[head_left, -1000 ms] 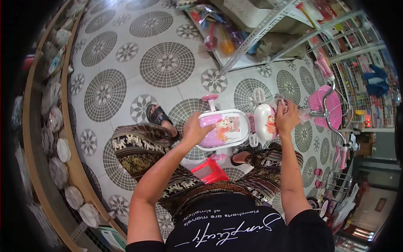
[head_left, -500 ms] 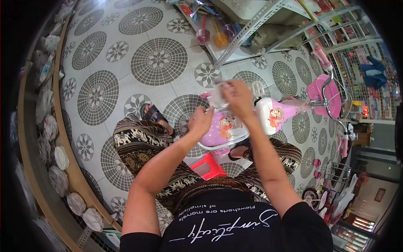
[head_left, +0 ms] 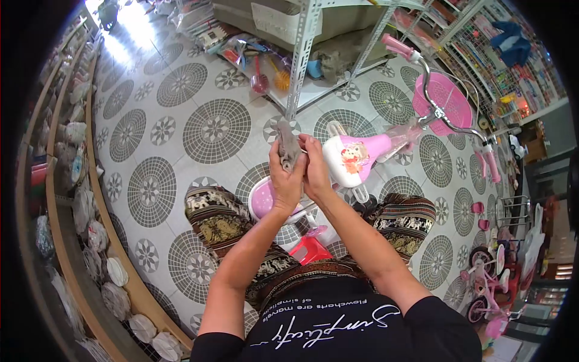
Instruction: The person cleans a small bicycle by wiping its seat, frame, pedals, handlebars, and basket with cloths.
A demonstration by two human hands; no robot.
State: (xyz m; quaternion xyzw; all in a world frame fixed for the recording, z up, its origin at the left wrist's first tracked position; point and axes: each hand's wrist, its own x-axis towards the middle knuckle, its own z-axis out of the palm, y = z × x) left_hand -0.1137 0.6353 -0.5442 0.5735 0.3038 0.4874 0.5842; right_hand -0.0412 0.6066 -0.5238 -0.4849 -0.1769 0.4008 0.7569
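A crumpled grey cloth (head_left: 288,145) is bunched between my hands, over the rear of a small pink and white children's bicycle. My left hand (head_left: 286,181) is closed around its lower part, thumb on top. From the other side, my right hand (head_left: 315,170) presses against it with curled fingers; some of that grip is hidden. Just right of my hands is the bicycle's saddle (head_left: 356,158), white and pink with a cartoon picture. Partly covered by my left hand and forearm is the purple dotted backrest pad (head_left: 262,198).
The bicycle's handlebar (head_left: 439,112) and pink basket (head_left: 443,99) stand at the right. A metal shelf post (head_left: 300,60) rises ahead. A red plastic stool (head_left: 310,250) is between my legs. Shelves of wrapped goods (head_left: 117,271) line the left; another small pink bicycle (head_left: 482,283) stands lower right.
My hands have come together around the cloth, which was spread and blurred over the rear of the bicycle before. They have drawn back from it, and the view has shifted.
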